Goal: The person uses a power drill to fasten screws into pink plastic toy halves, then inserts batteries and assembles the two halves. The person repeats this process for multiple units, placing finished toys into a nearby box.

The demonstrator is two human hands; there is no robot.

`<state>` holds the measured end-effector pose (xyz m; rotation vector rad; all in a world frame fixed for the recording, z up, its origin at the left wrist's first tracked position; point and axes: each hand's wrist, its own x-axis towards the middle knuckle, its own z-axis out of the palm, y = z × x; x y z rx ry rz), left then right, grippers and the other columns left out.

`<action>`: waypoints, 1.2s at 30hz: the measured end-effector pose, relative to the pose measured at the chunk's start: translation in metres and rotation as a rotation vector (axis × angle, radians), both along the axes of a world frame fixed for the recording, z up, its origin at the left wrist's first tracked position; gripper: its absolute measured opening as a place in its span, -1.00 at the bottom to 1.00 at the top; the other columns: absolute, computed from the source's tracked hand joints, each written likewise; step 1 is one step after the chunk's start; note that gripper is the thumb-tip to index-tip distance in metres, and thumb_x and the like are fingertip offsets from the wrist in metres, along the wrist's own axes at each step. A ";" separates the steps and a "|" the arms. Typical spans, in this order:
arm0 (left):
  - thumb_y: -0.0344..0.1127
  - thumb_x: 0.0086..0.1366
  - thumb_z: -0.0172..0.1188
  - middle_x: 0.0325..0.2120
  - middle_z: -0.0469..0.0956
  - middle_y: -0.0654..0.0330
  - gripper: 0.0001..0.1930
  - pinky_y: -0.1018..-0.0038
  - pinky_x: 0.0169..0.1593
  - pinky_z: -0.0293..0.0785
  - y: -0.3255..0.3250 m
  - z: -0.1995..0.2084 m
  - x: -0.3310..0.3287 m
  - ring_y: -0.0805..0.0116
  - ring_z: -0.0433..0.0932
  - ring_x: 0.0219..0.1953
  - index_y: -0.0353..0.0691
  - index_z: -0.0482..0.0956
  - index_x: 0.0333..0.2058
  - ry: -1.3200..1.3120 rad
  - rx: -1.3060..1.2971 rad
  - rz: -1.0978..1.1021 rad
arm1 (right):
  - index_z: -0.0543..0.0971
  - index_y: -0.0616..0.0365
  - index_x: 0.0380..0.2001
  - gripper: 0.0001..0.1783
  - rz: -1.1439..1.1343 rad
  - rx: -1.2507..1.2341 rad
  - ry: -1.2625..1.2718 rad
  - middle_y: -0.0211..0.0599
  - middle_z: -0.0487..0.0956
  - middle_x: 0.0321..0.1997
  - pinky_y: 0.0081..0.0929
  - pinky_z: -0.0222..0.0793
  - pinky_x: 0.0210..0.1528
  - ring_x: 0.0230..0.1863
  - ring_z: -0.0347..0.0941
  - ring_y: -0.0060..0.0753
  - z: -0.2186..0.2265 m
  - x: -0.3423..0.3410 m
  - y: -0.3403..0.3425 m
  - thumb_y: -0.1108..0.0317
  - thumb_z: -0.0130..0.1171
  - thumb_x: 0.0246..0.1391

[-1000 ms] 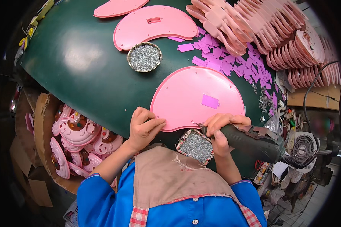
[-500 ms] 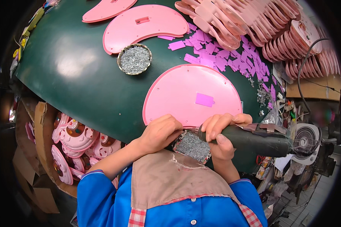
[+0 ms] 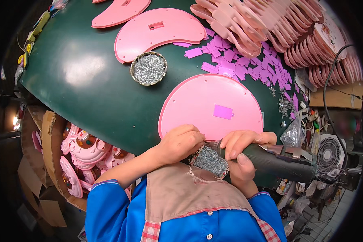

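Observation:
My right hand grips a dark electric screwdriver, lying nearly level with its tip pointing left. At that tip, the fingers of my left hand are pinched together; what they hold is too small to make out. Both hands are at the near edge of a rounded pink plastic piece, which lies flat on the table. A purple tab rests on that piece, right of its middle. Just below the screwdriver's tip, against my apron, is a container of small screws, partly covered by my hands.
A round bowl of screws stands beside a curved pink piece on the green table. Purple tabs lie scattered near stacked pink parts. A carton of pink toy parts is at left, a fan at right.
The whole view has shifted slightly, so things sit a little further right and lower. My hands remain together at the screwdriver's tip, and the pink piece stays before them.

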<state>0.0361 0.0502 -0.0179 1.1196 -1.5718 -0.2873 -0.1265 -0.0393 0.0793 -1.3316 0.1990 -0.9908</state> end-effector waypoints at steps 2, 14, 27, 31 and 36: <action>-0.52 0.02 0.46 -0.39 0.59 0.15 -0.67 0.33 -0.32 0.56 0.000 0.001 0.003 0.17 0.61 -0.35 -0.26 0.52 -0.26 0.007 0.011 -0.034 | 0.17 -0.02 0.07 -0.45 -0.020 0.006 -0.015 -0.21 0.52 -0.47 -0.09 0.52 -0.16 -0.44 0.48 -0.30 0.001 -0.001 0.001 0.55 0.19 0.12; -0.17 0.06 0.53 -0.07 0.54 0.18 -0.67 0.18 0.13 0.32 -0.026 -0.035 0.158 0.08 0.41 0.04 -0.12 0.78 -0.19 -0.475 0.398 0.857 | 0.17 0.08 0.08 -0.45 -0.237 -0.181 0.001 -0.22 0.50 -0.55 -0.25 0.51 -0.35 -0.56 0.43 -0.36 -0.019 -0.023 -0.027 0.56 0.14 0.07; -0.34 0.50 0.11 -0.47 0.42 0.07 -0.74 0.25 -0.25 0.33 -0.062 -0.034 0.165 0.10 0.36 -0.41 -0.36 0.45 -0.39 -0.266 0.370 0.740 | 0.20 0.24 0.05 -0.48 -0.691 -0.299 0.112 -0.25 0.48 -0.55 -0.30 0.51 -0.44 -0.57 0.40 -0.41 -0.018 -0.130 -0.042 0.54 0.15 0.04; -0.36 0.48 0.15 -0.50 0.39 0.12 -0.77 0.37 -0.26 0.36 -0.078 -0.027 0.147 0.28 0.34 -0.43 -0.36 0.47 -0.38 -0.192 0.407 0.669 | 0.19 0.24 0.05 -0.48 -0.742 -0.248 0.103 -0.25 0.47 -0.56 -0.29 0.52 -0.43 -0.58 0.39 -0.42 -0.029 -0.141 -0.040 0.55 0.14 0.05; -0.46 0.45 0.15 -0.41 0.45 0.14 -0.88 0.44 -0.22 0.39 -0.105 0.015 0.048 0.36 0.41 -0.37 -0.37 0.50 -0.31 0.025 0.259 0.507 | 0.19 0.20 0.05 -0.48 -0.691 -0.248 0.072 -0.24 0.48 -0.55 -0.34 0.50 -0.46 -0.58 0.39 -0.43 -0.050 -0.147 -0.044 0.60 0.12 0.05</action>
